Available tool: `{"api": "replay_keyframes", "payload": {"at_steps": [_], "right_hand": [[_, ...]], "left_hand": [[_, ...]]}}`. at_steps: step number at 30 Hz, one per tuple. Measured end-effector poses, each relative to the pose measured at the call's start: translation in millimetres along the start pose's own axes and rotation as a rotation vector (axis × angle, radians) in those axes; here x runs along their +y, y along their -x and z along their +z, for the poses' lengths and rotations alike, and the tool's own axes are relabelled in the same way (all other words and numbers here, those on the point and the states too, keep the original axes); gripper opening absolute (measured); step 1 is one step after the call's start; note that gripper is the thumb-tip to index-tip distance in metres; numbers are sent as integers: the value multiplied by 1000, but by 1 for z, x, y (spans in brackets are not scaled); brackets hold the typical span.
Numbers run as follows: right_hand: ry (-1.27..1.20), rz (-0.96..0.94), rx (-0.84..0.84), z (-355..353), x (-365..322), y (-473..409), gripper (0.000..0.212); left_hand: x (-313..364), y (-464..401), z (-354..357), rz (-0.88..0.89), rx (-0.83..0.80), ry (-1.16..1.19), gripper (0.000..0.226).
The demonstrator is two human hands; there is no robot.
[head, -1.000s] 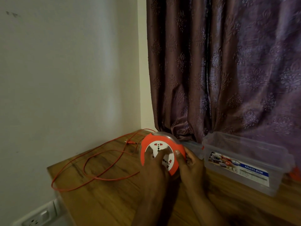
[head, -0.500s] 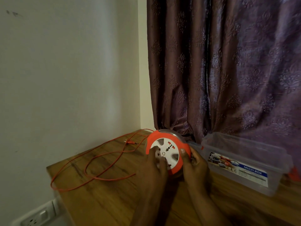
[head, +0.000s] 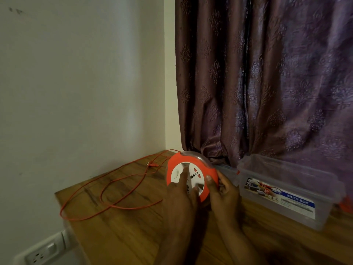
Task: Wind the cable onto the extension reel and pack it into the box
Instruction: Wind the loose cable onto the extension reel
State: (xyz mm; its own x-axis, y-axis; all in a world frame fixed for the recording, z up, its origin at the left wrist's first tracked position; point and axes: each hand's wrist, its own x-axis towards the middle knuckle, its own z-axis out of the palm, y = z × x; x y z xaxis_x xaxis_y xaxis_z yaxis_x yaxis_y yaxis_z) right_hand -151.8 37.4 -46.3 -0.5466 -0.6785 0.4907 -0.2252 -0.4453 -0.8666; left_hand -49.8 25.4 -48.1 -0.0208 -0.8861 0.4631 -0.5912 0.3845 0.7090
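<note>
The orange reel (head: 191,176) stands on edge on the counter (head: 124,232), right hand (head: 225,194) gripping its rim, left hand (head: 181,196) fingers spread on its white face. Loose cable (head: 107,190) loops leftward. The clear box (head: 290,190), labelled "MULTI-BOX", looks empty.

A: Setting, type?
B: Domestic room, corner. Item: purple patterned curtain (head: 267,83), full drop. Item: plain painted wall (head: 76,83). Item: wood-grain table (head: 124,232).
A: Further evidence?
B: Wall socket (head: 41,255), low left. Clear plastic storage box (head: 286,190), household kind.
</note>
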Motion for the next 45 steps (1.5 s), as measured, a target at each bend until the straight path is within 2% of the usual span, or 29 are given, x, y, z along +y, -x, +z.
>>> {"api": "replay_keyframes", "payload": {"at_steps": [3, 5, 9, 14, 20, 22, 25, 29, 31, 38, 43, 45], "right_hand": [[6, 11, -9, 0, 1, -1, 38], [7, 20, -10, 1, 1, -1, 40], [8, 19, -22, 0, 1, -1, 38], [6, 43, -16, -2, 1, -2, 39], [57, 35, 40, -6, 1, -3, 37], [50, 23, 54, -5, 0, -3, 35], [5, 18, 74, -5, 0, -4, 29], [9, 1, 101, -2, -1, -2, 33], [21, -15, 107, -1, -2, -2, 35], [18, -11, -5, 5, -1, 2, 39], [-4, 9, -7, 3, -3, -1, 37], [-19, 15, -16, 2, -3, -2, 35]], "left_hand": [[0, -2, -1, 40, -30, -63, 61], [1, -2, -1, 52, -57, -23, 59], [1, -2, 3, 106, 48, -34, 46], [-2, -2, 4, 161, 104, -83, 27], [1, 1, 5, 251, 16, -71, 31], [6, 4, 5, 264, 89, -7, 30], [4, 2, 2, 185, 225, 101, 38], [-3, 3, 6, 24, 82, 23, 63], [-2, 4, 8, 3, 39, -20, 69], [-4, 3, 5, 6, 62, -25, 65], [-1, -2, 6, -22, -64, -30, 65], [1, -3, 6, -3, -57, -42, 58]]}}
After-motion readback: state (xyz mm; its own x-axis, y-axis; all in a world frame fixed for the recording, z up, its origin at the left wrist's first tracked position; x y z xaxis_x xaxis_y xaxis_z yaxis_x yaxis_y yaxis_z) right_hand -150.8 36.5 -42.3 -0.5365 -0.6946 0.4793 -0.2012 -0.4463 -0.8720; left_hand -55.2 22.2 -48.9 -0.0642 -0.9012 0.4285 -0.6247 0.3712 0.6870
